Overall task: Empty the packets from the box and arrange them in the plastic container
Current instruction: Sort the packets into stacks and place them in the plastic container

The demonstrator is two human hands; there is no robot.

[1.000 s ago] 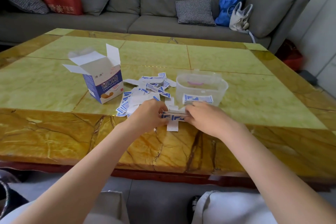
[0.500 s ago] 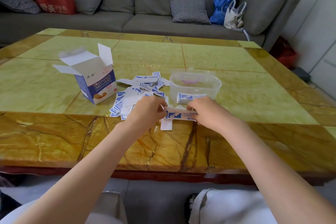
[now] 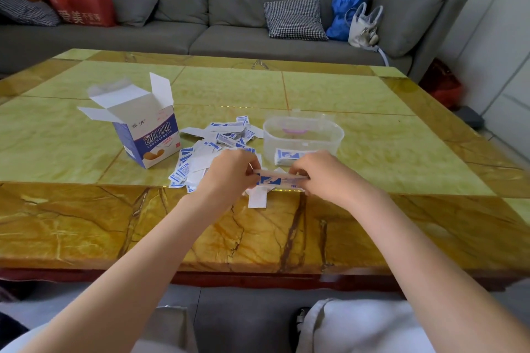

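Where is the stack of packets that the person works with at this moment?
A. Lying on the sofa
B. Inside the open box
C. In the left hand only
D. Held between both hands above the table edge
D: the stack of packets is gripped at its ends by the left hand and the right hand, in front of the plastic container.

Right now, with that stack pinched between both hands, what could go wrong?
The stack of packets is gripped only at its ends by the left hand and right hand; it could fan apart. One loose packet underneath may get swept away. The light plastic container could slide if nudged.
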